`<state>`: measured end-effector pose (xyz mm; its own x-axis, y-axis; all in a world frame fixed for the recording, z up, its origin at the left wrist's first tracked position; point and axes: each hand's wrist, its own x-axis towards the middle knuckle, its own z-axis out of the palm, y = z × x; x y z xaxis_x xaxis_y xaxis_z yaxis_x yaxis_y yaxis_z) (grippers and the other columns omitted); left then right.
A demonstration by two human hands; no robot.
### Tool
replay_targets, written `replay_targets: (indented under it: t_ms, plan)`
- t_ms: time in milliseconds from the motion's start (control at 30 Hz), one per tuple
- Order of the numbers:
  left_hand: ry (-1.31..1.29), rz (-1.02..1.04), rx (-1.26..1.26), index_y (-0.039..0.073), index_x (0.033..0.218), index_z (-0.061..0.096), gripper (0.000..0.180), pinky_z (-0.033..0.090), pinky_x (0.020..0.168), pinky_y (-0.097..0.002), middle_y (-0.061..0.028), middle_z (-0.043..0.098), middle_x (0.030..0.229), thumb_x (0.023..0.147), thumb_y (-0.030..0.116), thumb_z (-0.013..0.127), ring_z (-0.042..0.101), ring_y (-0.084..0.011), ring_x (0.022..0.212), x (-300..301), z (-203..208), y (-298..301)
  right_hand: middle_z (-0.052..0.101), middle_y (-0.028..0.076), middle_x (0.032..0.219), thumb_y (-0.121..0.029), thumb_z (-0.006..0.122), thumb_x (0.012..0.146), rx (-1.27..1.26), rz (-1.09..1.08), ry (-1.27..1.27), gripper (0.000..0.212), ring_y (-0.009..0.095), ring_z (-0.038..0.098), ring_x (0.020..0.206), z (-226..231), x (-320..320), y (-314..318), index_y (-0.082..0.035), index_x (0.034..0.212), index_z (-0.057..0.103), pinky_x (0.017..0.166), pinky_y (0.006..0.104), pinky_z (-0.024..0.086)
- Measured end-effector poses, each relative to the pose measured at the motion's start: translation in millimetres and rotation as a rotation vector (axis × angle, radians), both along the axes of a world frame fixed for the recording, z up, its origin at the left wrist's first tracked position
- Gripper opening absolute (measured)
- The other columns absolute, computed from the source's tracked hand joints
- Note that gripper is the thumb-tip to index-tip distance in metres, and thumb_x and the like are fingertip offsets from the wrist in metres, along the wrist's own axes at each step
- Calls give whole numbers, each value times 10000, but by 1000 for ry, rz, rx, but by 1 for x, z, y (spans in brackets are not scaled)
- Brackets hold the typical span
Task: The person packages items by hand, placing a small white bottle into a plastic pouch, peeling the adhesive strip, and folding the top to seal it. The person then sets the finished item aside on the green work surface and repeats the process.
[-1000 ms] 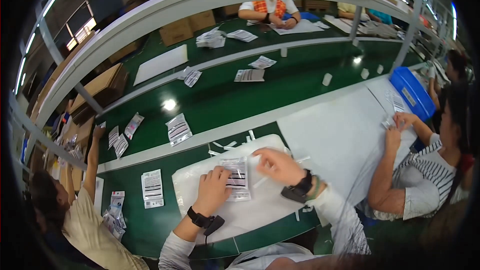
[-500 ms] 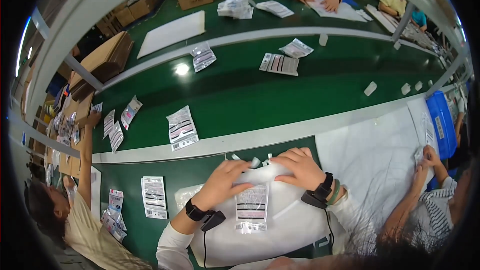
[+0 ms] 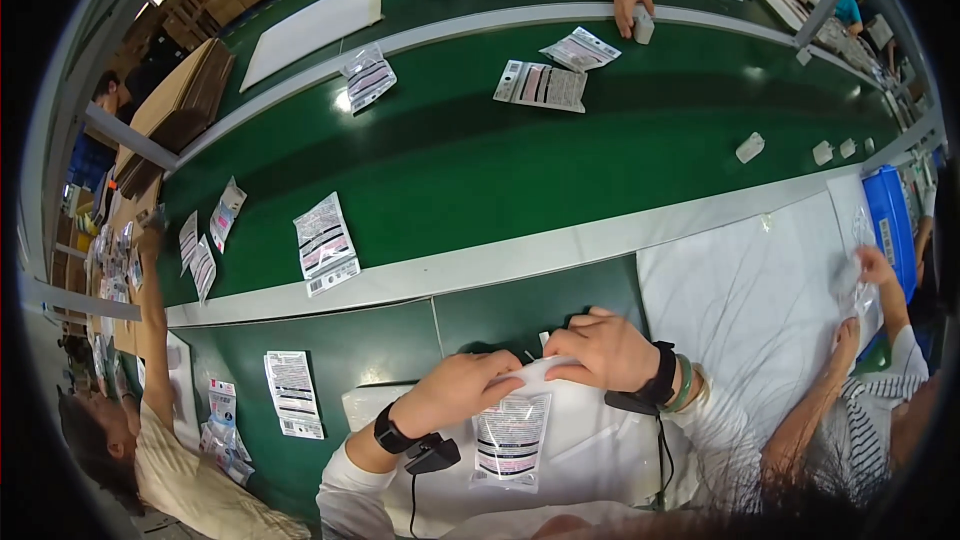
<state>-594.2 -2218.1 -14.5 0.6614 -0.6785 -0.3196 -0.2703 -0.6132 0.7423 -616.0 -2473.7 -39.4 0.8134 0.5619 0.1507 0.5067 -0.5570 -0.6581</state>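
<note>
Both my hands are closed at the upper end of a clear plastic pouch with black and pink print. My left hand pinches the left side of its white top edge, thumb toward the middle. Close by, my right hand grips the right side with bent fingers. The pouch hangs down toward me over a white padded surface. My fingers partly cover its top, so how the white part joins the pouch is hidden. Thin white slips lie right of the pouch.
Ahead runs a green conveyor belt carrying several pouches and small white blocks. More pouches lie left on my table. Co-workers sit at both sides; a blue bin stands right. Across the belt, another person's hand touches a white block.
My hands and the pouch have shifted slightly toward me, with the hands closer together. Across the belt, a co-worker's hand has reached to a white block. The view has tilted a little.
</note>
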Motion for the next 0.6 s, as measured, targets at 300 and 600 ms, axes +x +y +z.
replay_targets:
  t_ms: [300, 600]
  plan:
    - [-27, -71, -62, 82, 1074, 647, 266, 520, 674, -325, -86, 701, 881, 898, 275, 696, 675, -243, 775, 7, 1, -9, 641, 37, 772, -371, 691, 870, 115, -31, 6, 262, 261, 640, 798, -7, -4, -6, -114, 913, 665, 779, 389, 506]
    - [-109, -133, -72, 81, 1063, 623, 273, 522, 682, -346, -88, 707, 871, 879, 266, 706, 680, -272, 764, 5, 0, -14, 656, 31, 799, -360, 684, 877, 14, 10, 64, 237, 256, 645, 799, 1, -2, -21, -125, 902, 667, 781, 384, 497]
